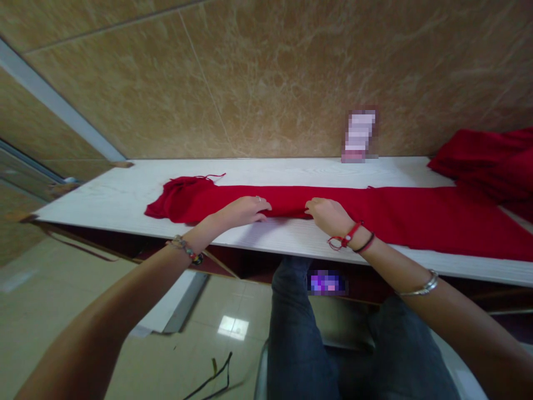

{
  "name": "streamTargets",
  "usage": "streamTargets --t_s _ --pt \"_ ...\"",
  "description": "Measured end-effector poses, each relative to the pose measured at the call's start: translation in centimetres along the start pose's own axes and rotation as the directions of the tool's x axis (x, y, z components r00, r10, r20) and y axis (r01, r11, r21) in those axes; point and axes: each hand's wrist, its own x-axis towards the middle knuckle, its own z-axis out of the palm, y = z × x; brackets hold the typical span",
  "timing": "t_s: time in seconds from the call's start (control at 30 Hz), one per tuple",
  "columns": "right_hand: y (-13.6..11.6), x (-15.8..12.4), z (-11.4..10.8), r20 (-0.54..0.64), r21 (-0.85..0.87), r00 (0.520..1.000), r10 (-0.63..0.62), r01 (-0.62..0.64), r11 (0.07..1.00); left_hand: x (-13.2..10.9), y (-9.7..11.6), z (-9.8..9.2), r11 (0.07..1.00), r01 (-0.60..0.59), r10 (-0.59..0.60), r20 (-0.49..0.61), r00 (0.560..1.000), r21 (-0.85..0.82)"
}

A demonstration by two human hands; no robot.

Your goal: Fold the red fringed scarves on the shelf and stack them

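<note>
A long strip of red cloth (391, 214) lies along the white tabletop (308, 236), its left end bunched with thin strings trailing off. My left hand (245, 210), with a ring on one finger, is at the cloth's front edge, thumb below and fingers above, loosely closed on the fabric. A short way to the right, my right hand (328, 215) pinches the same front edge with curled fingers. Between the two hands the edge looks slightly raised and folded. The right fingertips are partly hidden.
More red fabric (491, 161) is heaped at the back right. A blurred-out upright item (358, 136) leans on the tiled wall (266, 83). Under the top are open shelves, with a blurred lit item (327, 283). My legs (295, 328) are beneath the table's front edge.
</note>
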Motion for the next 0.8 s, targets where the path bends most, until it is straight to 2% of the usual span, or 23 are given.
streamTargets --t_s 0.13,0.33,0.57,0.7,0.8 --pt "0.4 -0.7 -0.2 -0.009 -0.020 0.999 -0.049 0.049 0.999 0.1 -0.5 -0.2 1.000 -0.020 0.020 0.006 1.000 -0.018" --pt "1.2 -3.4 0.0 -0.037 -0.014 0.999 -0.036 0.035 0.999 -0.3 -0.3 0.0 0.998 -0.032 0.036 0.068 0.997 -0.057" --pt "0.5 -6.6 0.6 -0.130 -0.098 0.986 -0.106 0.094 0.991 -0.6 0.9 0.2 0.996 -0.078 0.070 0.159 0.985 0.041" --pt "0.6 -6.9 0.8 -0.109 -0.064 0.981 -0.159 0.153 0.986 -1.0 1.6 0.0 0.997 -0.073 0.068 0.200 0.977 0.020" --pt "1.3 -6.4 1.0 -0.096 -0.022 0.969 -0.227 0.226 0.974 -0.6 2.6 -0.7 0.993 -0.087 0.099 0.155 0.983 -0.080"
